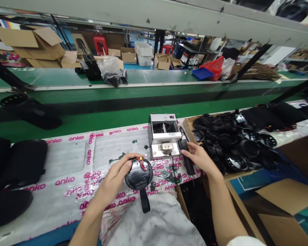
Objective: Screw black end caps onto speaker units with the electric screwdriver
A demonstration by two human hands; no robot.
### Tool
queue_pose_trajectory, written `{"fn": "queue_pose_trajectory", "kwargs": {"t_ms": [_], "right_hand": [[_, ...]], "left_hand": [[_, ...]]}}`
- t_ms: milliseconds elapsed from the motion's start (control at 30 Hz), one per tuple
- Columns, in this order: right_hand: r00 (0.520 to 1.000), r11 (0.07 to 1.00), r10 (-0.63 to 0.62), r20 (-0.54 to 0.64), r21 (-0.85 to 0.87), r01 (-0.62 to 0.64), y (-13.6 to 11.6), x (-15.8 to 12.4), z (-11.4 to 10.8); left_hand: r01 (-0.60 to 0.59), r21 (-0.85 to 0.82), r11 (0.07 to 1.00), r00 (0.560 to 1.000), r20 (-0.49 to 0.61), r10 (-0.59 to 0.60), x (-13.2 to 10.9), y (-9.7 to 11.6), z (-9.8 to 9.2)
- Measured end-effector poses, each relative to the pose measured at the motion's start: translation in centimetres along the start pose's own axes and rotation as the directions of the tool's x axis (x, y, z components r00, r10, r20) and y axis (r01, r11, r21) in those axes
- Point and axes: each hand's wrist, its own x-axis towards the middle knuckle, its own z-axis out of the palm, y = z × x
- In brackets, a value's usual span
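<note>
A round black casing (pixel 138 177) is held by the left hand (pixel 114 179) over a pink-printed plastic sheet (pixel 66 171), just in front of a silver machine (pixel 164 135). The casing is grasped at its rim, with the fingers curled around the edge and the thumb laid over the near side. Red and yellow wires (pixel 143 164) are left uncovered at the top of the casing, so a firm hold is obtained there without pinching them. A black strap (pixel 144 201) hangs from the lower edge, so the long axis of the piece runs roughly upright in the view, with the strap end pointed toward the person's body. The right hand (pixel 199 159) is placed beside the machine, its fingers extended over a long black bar (pixel 188 163); whether they are grasping it cannot be told. A cardboard tray (pixel 188 124) heaped with black round parts (pixel 236 143) is seen just beyond.
</note>
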Motion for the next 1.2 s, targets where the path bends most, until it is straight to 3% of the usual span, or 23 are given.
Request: {"fn": "queue_pose_trajectory", "kwargs": {"t_ms": [133, 167, 233, 300, 333, 400, 500, 600, 633, 733, 867, 1000, 1067, 1200], "right_hand": [[0.991, 0.935, -0.131, -0.034, 0.329, 0.135, -2.9, -1.9, -2.2], [0.983, 0.861, -0.177, -0.054, 0.475, 0.181, -3.8, -2.2, -2.2], [0.955, 0.583, -0.296, -0.039, 0.785, 0.212, -5.6, -2.6, -2.1], [0.873, 0.317, -0.486, 0.049, 0.94, 0.124, -7.5, -2.7, -1.8], [0.811, 0.282, -0.579, 0.09, 0.954, 0.096, -8.4, -2.7, -1.7], [0.727, 0.331, -0.678, 0.114, 0.93, 0.163, -10.3, -2.8, -1.4], [0.671, 0.395, -0.742, 0.007, 0.813, 0.428, -12.4, -2.9, 0.3], [0.542, 0.308, -0.831, -0.128, 0.706, 0.638, -12.6, -2.3, 3.5], [0.518, 0.29, -0.84, -0.16, 0.675, 0.678, -12.3, -2.0, 4.7], [0.554, 0.351, -0.818, -0.156, 0.628, 0.695, -11.0, -1.0, 7.1], [0.613, 0.408, -0.782, -0.109, 0.655, 0.637, -9.8, -0.3, 7.5], [0.672, 0.474, -0.731, 0.119, 0.797, 0.375, -10.0, -0.1, 5.9], [0.662, 0.458, -0.732, 0.161, 0.836, 0.303, -11.1, -0.4, 4.3], [0.589, 0.4, -0.793, 0.152, 0.86, 0.317, -15.2, -2.6, 0.7]], "left_hand": [[-0.139, -0.002, 0.99, 0.98, 0.142, 0.137, 2.1, 0.0, -1.0], [-0.184, -0.058, 0.981, 0.969, 0.154, 0.191, 2.6, -0.3, -0.9], [-0.228, -0.201, 0.953, 0.951, 0.166, 0.262, 3.3, -1.1, -0.3], [-0.191, -0.313, 0.93, 0.944, 0.202, 0.262, 3.6, -1.8, 0.3], [-0.167, -0.338, 0.926, 0.941, 0.227, 0.252, 3.6, -2.0, 0.5], [-0.144, -0.317, 0.937, 0.933, 0.273, 0.236, 3.6, -2.0, 0.6], [-0.162, -0.229, 0.96, 0.921, 0.313, 0.23, 3.5, -1.7, 0.2], [-0.157, -0.224, 0.962, 0.922, 0.316, 0.224, 3.6, -1.6, 0.1], [-0.157, -0.236, 0.959, 0.924, 0.308, 0.227, 3.6, -1.6, 0.1], [-0.158, -0.248, 0.956, 0.928, 0.293, 0.229, 3.6, -1.7, 0.4], [-0.166, -0.228, 0.959, 0.927, 0.295, 0.231, 3.6, -1.6, 0.5], [-0.163, -0.209, 0.964, 0.929, 0.297, 0.221, 3.5, -1.3, 0.4], [-0.145, -0.183, 0.972, 0.935, 0.297, 0.195, 3.4, -1.1, 0.5], [-0.094, -0.183, 0.979, 0.946, 0.289, 0.145, 3.3, -0.6, 0.6]]}}
